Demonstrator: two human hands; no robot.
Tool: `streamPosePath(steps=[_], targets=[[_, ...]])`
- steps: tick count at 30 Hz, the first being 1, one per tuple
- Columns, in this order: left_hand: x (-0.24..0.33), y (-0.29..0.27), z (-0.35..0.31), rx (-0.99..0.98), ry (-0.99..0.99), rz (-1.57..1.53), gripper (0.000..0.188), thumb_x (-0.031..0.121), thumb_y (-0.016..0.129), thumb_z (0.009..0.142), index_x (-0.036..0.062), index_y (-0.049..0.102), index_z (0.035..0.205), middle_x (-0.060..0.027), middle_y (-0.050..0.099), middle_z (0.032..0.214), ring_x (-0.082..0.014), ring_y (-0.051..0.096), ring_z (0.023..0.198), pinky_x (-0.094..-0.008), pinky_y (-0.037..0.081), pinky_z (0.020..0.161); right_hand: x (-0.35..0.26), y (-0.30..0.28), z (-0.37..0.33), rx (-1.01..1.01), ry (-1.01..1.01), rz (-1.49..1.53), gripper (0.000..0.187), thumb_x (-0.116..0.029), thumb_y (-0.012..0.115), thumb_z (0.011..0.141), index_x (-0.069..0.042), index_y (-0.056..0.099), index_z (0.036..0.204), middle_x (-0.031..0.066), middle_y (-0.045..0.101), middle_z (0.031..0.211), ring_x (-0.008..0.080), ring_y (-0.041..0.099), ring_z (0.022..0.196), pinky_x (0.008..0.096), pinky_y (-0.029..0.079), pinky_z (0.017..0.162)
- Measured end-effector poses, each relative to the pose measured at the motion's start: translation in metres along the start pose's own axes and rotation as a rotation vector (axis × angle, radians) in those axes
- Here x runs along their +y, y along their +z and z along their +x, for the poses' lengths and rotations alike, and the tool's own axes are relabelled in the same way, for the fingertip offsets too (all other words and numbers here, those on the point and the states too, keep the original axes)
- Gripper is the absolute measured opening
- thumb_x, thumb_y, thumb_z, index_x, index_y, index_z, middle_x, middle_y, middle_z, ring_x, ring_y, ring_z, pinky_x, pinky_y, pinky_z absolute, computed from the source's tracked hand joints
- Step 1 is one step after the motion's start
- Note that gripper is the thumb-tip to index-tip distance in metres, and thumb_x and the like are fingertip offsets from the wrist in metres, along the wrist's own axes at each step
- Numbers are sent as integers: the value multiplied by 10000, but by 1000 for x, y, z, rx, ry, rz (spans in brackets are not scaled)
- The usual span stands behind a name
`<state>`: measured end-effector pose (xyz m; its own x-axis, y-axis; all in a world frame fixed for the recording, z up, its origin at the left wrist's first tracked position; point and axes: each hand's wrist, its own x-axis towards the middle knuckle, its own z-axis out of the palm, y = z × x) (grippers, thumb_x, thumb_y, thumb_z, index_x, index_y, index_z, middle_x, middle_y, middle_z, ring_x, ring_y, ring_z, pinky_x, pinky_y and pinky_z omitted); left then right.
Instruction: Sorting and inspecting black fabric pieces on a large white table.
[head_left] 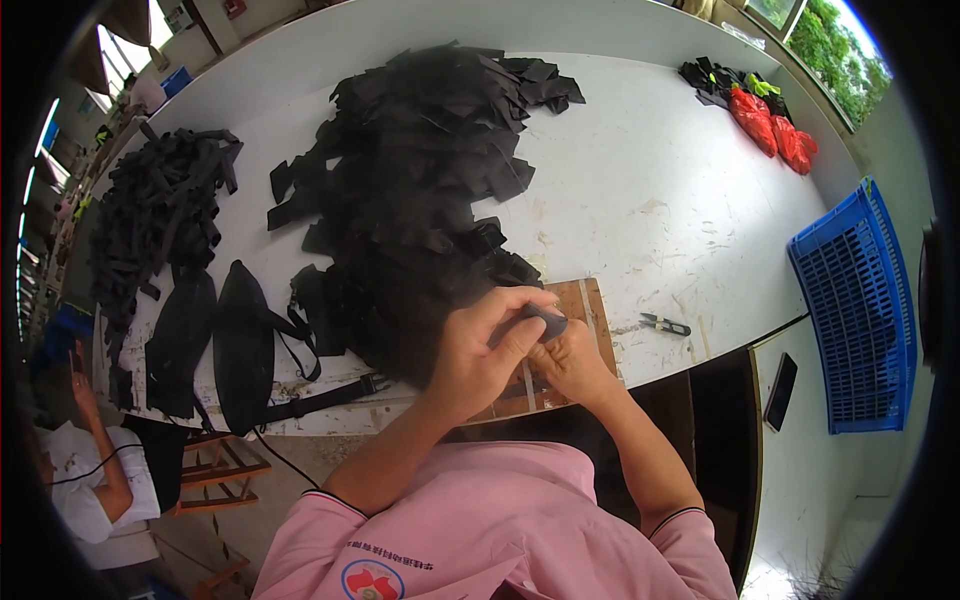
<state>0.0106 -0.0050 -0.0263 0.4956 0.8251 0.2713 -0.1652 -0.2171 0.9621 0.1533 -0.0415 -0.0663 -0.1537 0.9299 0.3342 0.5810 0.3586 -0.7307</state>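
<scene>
A small dark grey folded piece of fabric (546,322) is between my two hands, over the wooden board (590,310) at the table's front edge. My left hand (482,350) is closed, with its thumb and fingers round the piece. Close against it, my right hand (577,362) has its fingers curled at the piece's lower end; its fingertips are partly hidden. Just beyond and left of my hands spreads a big heap of black fabric pieces (410,190). Thread snips (665,325) lie to the right of the board.
Narrow dark fabric tubes (165,205) are piled at the left, with black pouches (245,345) and a buckled strap (330,398) nearer. Red bags (755,120) sit far right. A blue crate (860,315) and a phone (781,392) are at the right. Another person (95,480) sits lower left.
</scene>
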Motion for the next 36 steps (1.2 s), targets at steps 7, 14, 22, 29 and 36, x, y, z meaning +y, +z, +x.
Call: streamPosePath(steps=[7, 14, 22, 29, 36], targets=[[-2, -11, 8, -92, 160, 375, 114, 70, 589, 820, -29, 592, 877, -80, 625, 836, -77, 562, 678, -200, 456, 615, 17, 17, -10, -55, 204, 255, 133, -194, 584, 795, -63, 587, 816, 104, 583, 694, 288, 568, 606, 360, 454, 527], [9, -1, 3, 149, 77, -158, 102, 87, 592, 818, 5, 600, 879, -95, 618, 825, -151, 580, 735, -233, 449, 691, -12, -10, 5, -54, 59, -130, 212, -250, 600, 784, -49, 562, 727, 95, 555, 630, 273, 556, 571, 358, 433, 497], [-15, -20, -11, 173, -22, -656, 155, 132, 547, 849, 5, 591, 926, -140, 611, 895, -202, 571, 867, -293, 429, 797, -3, 5, 5, -5, -43, -278, 329, -308, 599, 776, -55, 484, 601, 86, 520, 576, 265, 544, 546, 359, 422, 472], [11, -30, 7, -5, 40, 57, 107, 21, 588, 799, -27, 613, 891, -115, 618, 866, -137, 564, 795, -226, 432, 726, -6, 0, 6, -21, -31, -302, 327, -314, 594, 780, -61, 493, 600, 88, 525, 573, 264, 550, 555, 364, 421, 473], [8, -31, 9, 39, 86, 179, 66, 21, 580, 808, -33, 606, 837, -100, 617, 838, -111, 552, 740, -221, 435, 704, 3, 8, -2, 82, 73, -84, 310, -256, 603, 786, -46, 468, 602, 92, 488, 557, 281, 514, 526, 375, 400, 463]])
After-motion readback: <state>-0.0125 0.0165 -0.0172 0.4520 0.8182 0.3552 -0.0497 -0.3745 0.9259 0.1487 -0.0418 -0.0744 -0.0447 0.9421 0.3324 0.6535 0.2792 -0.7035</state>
